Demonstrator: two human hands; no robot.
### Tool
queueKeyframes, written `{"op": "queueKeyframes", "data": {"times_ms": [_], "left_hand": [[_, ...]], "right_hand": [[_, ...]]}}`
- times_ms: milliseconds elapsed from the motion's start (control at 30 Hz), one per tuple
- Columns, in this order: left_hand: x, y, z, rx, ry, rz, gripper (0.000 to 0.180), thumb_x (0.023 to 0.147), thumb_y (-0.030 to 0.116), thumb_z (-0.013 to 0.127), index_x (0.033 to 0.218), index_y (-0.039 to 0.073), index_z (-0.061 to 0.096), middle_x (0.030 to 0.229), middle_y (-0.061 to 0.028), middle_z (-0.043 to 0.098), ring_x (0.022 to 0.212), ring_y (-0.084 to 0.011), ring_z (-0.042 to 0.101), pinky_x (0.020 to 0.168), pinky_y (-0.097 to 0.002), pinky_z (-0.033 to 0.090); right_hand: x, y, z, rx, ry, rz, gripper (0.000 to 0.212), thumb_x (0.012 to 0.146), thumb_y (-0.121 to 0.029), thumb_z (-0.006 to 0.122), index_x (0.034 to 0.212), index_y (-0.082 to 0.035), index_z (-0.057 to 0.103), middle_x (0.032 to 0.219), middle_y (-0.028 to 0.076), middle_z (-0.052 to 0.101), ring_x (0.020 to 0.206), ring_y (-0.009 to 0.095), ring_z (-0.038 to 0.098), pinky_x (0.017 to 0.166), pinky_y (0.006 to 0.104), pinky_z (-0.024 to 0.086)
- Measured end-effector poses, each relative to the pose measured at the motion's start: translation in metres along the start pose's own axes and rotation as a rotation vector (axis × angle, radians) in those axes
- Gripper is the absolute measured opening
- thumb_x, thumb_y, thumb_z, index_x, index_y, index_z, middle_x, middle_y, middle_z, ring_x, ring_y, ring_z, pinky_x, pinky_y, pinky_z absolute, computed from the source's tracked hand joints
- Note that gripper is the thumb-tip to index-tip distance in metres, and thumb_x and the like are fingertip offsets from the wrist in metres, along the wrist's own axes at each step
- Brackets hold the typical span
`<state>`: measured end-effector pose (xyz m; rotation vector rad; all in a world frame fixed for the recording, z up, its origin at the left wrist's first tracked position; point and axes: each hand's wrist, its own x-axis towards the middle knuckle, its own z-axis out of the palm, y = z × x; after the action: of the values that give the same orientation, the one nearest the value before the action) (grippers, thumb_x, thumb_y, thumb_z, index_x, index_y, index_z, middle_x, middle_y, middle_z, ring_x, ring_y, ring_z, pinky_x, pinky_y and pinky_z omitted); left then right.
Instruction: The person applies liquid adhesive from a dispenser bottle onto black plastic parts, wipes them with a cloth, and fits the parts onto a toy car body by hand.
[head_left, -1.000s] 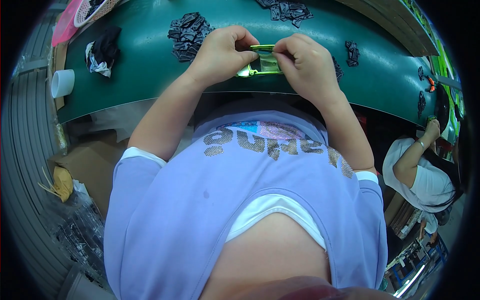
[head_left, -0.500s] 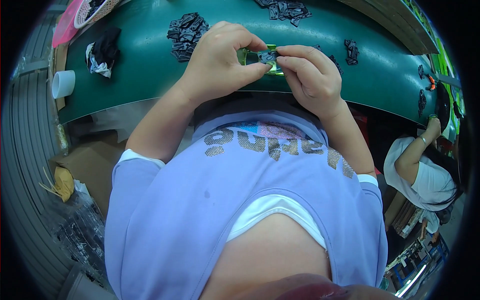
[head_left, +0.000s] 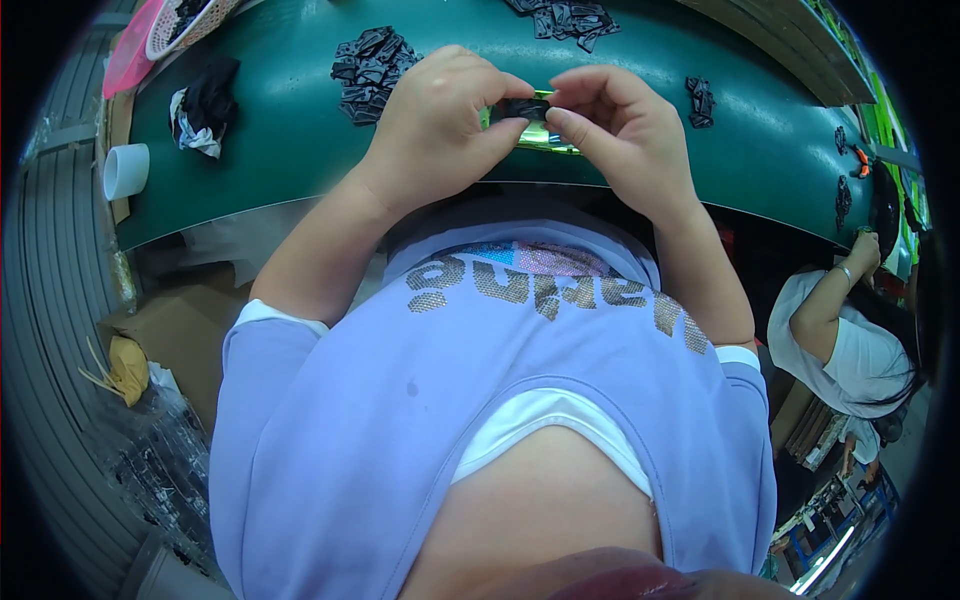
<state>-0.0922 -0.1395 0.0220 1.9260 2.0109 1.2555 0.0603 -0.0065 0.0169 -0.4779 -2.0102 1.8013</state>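
Observation:
Between my hands is a small black plastic part (head_left: 520,109), held just above the green table (head_left: 270,150). My left hand (head_left: 440,120) pinches its left end between thumb and forefinger. At its right end, the thumb and forefinger of my right hand (head_left: 625,125) are closed on it too. Under the part lies a shiny yellow-green piece (head_left: 548,135), partly hidden by my fingers. A heap of similar black parts (head_left: 372,75) is just beyond my left hand.
More black parts lie in a pile (head_left: 570,22) at the back and a small stack (head_left: 700,102) to the right. Dark cloth (head_left: 207,108), a white roll (head_left: 126,171) and a perforated basket (head_left: 190,28) are on the left. A co-worker (head_left: 850,340) is at the right.
The black part has been turned in my fingers, from its flat patterned face to a darker side. My right hand's fingers have shifted and spread around its end.

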Motion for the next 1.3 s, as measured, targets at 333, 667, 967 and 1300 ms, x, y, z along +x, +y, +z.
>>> {"op": "queueKeyframes", "data": {"times_ms": [333,667,967,1300], "left_hand": [[-0.015,-0.006,0.000,0.163,-0.019,0.012,0.048,0.063,0.005,0.074,0.109,0.004,0.059,0.106,-0.0125,0.060,0.099,-0.0303,0.055,0.084,-0.0375,0.044],[-0.031,-0.011,0.012,0.085,-0.010,0.032,0.051,0.061,0.002,0.074,0.109,0.006,0.058,0.104,-0.0108,0.055,0.098,-0.0305,0.052,0.084,-0.0386,0.043],[-0.034,-0.013,0.013,0.087,0.008,0.038,0.053,0.059,0.001,0.074,0.109,0.007,0.058,0.103,-0.0097,0.055,0.097,-0.0297,0.052,0.084,-0.0382,0.043],[-0.030,-0.013,0.019,0.075,0.036,0.035,0.049,0.058,0.000,0.073,0.104,0.008,0.058,0.103,-0.0097,0.055,0.098,-0.0299,0.052,0.084,-0.0384,0.043]], "right_hand": [[0.003,-0.003,-0.005,-0.589,-0.118,-0.197,0.011,0.079,-0.005,0.065,0.090,-0.003,0.066,0.081,0.009,0.065,0.071,0.022,0.064,0.064,0.0298,0.051],[-0.001,0.004,0.003,-0.802,-0.158,-0.353,0.008,0.075,-0.008,0.063,0.080,-0.007,0.069,0.076,0.008,0.062,0.070,0.028,0.062,0.061,0.0365,0.050],[-0.001,0.003,0.002,-0.806,-0.231,-0.360,0.009,0.073,-0.006,0.063,0.079,-0.006,0.069,0.074,0.008,0.062,0.070,0.028,0.062,0.061,0.0374,0.049],[0.000,-0.002,-0.001,-0.861,-0.310,-0.426,0.015,0.070,-0.001,0.059,0.081,-0.005,0.069,0.075,0.010,0.062,0.073,0.030,0.061,0.065,0.0397,0.049]]}}
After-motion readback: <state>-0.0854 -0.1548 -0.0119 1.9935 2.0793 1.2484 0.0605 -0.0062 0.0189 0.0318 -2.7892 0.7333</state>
